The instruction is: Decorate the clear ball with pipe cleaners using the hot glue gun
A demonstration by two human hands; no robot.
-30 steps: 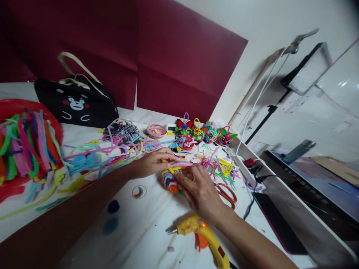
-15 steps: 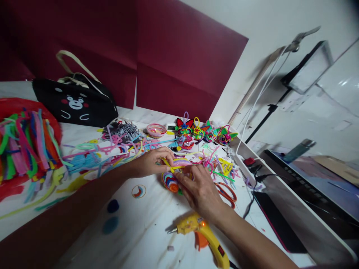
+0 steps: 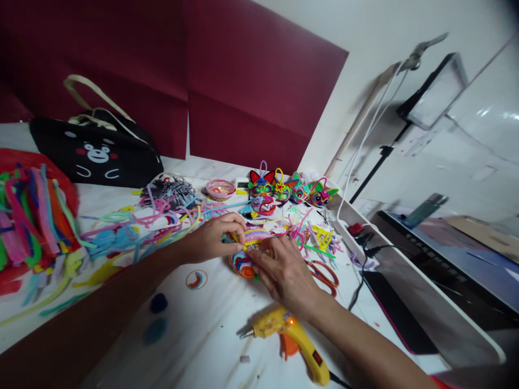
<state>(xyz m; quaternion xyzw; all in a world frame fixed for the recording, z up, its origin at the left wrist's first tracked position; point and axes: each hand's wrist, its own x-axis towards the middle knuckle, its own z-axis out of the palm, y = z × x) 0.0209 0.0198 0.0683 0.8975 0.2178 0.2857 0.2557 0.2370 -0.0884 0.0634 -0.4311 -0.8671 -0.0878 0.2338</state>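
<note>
- Wall [image 3: 308,13]: white; on R it is glossy, w/ small bright reflections.
- 2 dark red sheets [image 3: 259,75] cover much of it; the R one has a horiz. fold, and in the lower part a narrow pale gap is betw. them.
- Table [image 3: 194,329]: white, marble look, w/ thin brownish veins.
- Along table's R side, a pale raised edge [image 3: 430,308]; beyond it, another surface [image 3: 450,246], bluish w/ dark border.
- Near wall, R: black stand [image 3: 367,180] w/ tilted framed panel [image 3: 440,92]; lamp or screen, cannot tell.
- White cable [image 3: 371,126] hangs near it.
- Light: soft, rather dim; corners darker.
</note>
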